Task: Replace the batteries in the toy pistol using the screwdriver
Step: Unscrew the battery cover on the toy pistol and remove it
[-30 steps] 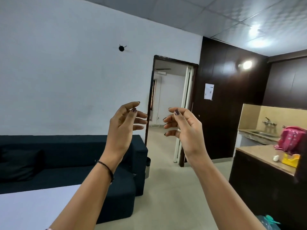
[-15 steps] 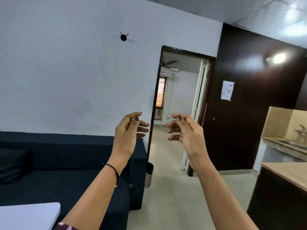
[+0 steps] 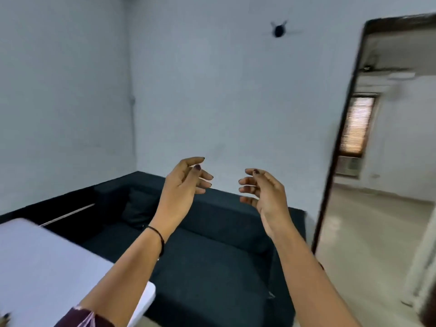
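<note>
Bare hands raised, left hand (image 3: 181, 187) and right hand (image 3: 264, 192) loosely spread, apart, holding nothing

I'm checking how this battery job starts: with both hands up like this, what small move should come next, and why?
Probably lower both hands and look down toward the white table at lower left. The left hand and right hand hang in front of the dark sofa, fingers loosely curled, holding nothing. No toy pistol or screwdriver is in view, so they need finding first.

A white table (image 3: 47, 267) fills the lower left; behind it a dark sofa (image 3: 212, 267) carries one dark cushion (image 3: 139, 208) near its corner.
</note>
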